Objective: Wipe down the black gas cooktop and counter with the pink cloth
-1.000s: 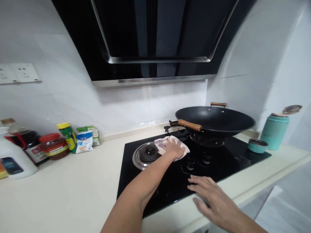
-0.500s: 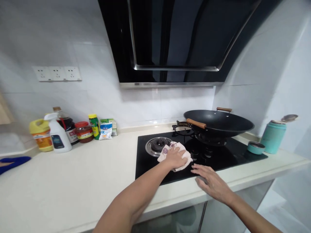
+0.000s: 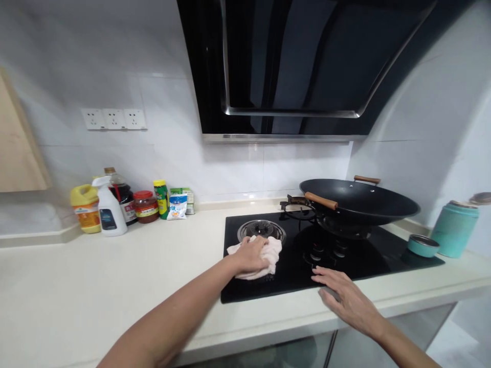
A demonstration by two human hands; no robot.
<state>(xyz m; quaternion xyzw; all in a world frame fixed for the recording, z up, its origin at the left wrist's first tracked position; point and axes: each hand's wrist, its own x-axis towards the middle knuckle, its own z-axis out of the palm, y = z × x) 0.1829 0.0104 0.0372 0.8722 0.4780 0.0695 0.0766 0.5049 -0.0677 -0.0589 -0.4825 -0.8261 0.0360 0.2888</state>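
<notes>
My left hand [image 3: 251, 255] presses a pale pink cloth [image 3: 273, 251] onto the black glass cooktop [image 3: 261, 291], at its left front. Its fingers are curled over the bunched cloth. Just behind the cloth lies the left burner [image 3: 261, 229], a round metal ring with a dark centre. My right hand [image 3: 345, 296] holds nothing; its fingers are stretched out and a little apart at the front edge of the cooktop. The control knobs [image 3: 317, 251] stand just beyond its fingertips.
A black wok [image 3: 360, 204] with wooden handles sits over the right burner. Right of it are a teal flask [image 3: 454, 227] and a teal cup [image 3: 423, 246]. A spray bottle [image 3: 111, 209] and several condiments line the wall at left. The range hood [image 3: 291, 66] hangs above.
My left hand and the cloth have slid left across the cooktop, in front of the left burner. My right hand stays near the front edge. The view has turned slightly left.
</notes>
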